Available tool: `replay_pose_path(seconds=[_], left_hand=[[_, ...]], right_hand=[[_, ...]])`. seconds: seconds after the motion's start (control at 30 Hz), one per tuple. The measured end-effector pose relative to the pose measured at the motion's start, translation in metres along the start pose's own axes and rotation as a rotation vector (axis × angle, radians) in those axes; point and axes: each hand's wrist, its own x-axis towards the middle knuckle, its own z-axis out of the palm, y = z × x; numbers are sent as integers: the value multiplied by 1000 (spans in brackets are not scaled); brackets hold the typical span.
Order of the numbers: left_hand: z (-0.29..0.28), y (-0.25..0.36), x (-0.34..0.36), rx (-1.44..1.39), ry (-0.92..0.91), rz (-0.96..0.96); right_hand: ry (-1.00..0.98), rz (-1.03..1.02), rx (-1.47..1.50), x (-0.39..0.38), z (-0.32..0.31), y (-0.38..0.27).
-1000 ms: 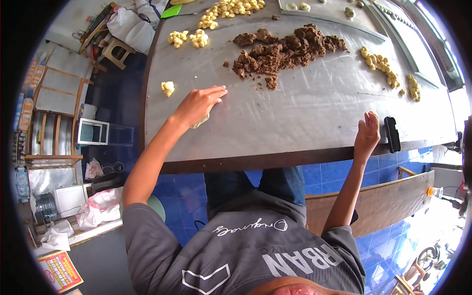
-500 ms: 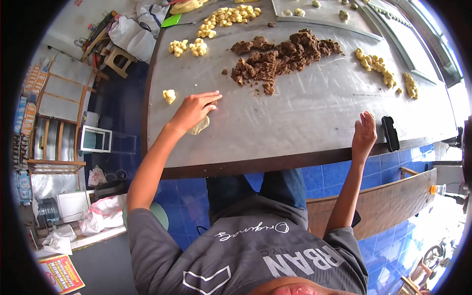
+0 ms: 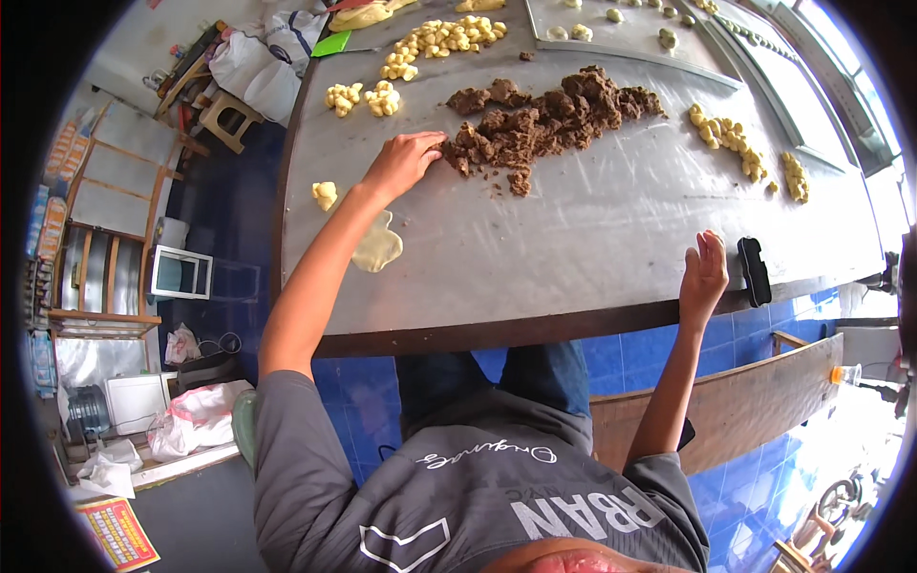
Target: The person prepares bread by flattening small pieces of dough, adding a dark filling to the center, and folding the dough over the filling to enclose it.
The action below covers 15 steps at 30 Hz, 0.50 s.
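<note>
A metal-topped table (image 3: 554, 258) carries a brown crumbly mound (image 3: 535, 129), with loose crumbs (image 3: 496, 175) just beside it. Left of the mound lie two yellow clusters (image 3: 382, 98), and on its near left a yellow clump (image 3: 325, 196) and a flat pale dough piece (image 3: 377, 246); beyond it, a larger yellow heap (image 3: 444, 40) to its left and a shallow tray (image 3: 630, 53) to its right. Right of the mound run two yellow rows (image 3: 729, 140), with a black object (image 3: 755, 271) on its near right.
</note>
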Motion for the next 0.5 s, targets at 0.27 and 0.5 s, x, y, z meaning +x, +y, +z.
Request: replay_pose_path(seconds=[0.27,0.5], left_hand=[[-34,12,-20,-761,-244,-308],[-31,44,-52,-278,-12,-79]], right_hand=[[1,1,47,-6,-4,5],[-39,-23,59,-2,-4,14]])
